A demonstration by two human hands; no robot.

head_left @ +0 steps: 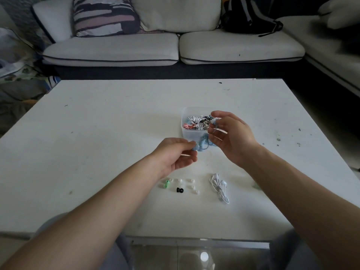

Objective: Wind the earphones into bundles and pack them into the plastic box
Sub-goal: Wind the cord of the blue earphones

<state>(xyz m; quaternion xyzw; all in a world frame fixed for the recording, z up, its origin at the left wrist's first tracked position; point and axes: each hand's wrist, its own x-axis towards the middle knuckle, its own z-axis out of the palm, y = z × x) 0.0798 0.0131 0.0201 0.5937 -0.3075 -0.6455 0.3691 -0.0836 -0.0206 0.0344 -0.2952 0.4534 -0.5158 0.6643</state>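
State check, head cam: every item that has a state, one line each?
clear plastic box: no lid on, partly filled with wound earphones.
light blue earphones: lifted off the white table, not packed.
left-hand grip: pinching the blue cable.
right-hand grip: fingers curled on the blue earphones.
white earphones: loosely bundled on the table, unpacked.
loose ear tips: scattered on the table.

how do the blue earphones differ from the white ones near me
The blue earphones are held between the left hand and right hand; the white earphones lie untouched on the table. The blue cord hangs in loose loops; the white cord lies in a long bunch. Neither is in the box.
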